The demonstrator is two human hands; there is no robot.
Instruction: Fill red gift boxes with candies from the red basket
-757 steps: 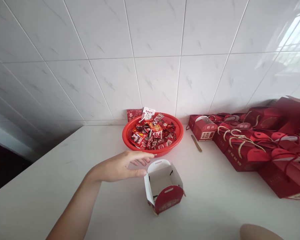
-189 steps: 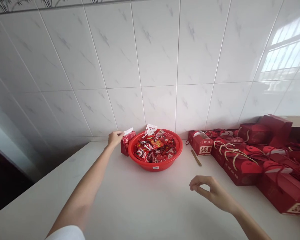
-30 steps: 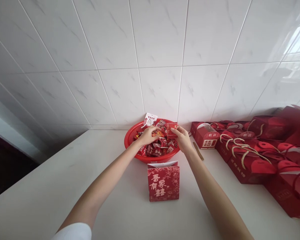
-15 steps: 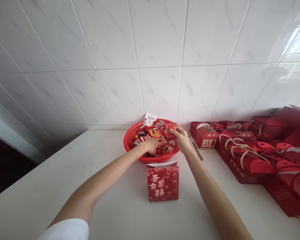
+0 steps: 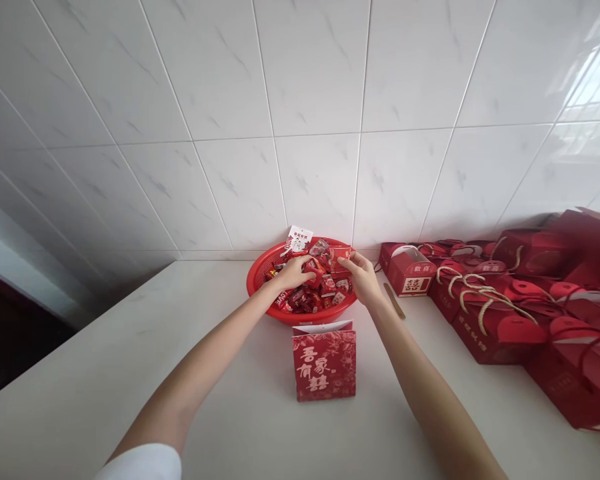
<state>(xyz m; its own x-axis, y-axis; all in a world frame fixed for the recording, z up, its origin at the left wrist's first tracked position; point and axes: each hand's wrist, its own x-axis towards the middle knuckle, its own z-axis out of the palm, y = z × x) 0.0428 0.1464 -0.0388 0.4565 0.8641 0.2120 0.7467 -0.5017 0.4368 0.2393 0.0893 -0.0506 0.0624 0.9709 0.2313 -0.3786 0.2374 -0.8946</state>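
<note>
I see left hand point(image 5: 291, 275) pinching a small red-wrapped sweet point(image 5: 315, 266) over the round red plastic basket point(image 5: 330, 315); right hand point(image 5: 364, 273) gripping a flat red rectangular packet point(image 5: 335, 259) at its right side. Upright floral-printed red cardboard box point(image 5: 325, 367) just in front.

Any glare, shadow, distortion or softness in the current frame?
Head view: window glare on the tiled wall at upper right; head view: deep shadow at lower left, beyond the counter; head view: tile lines fan outward at the left; head view: much fine print on the candies too soft to read.
</note>
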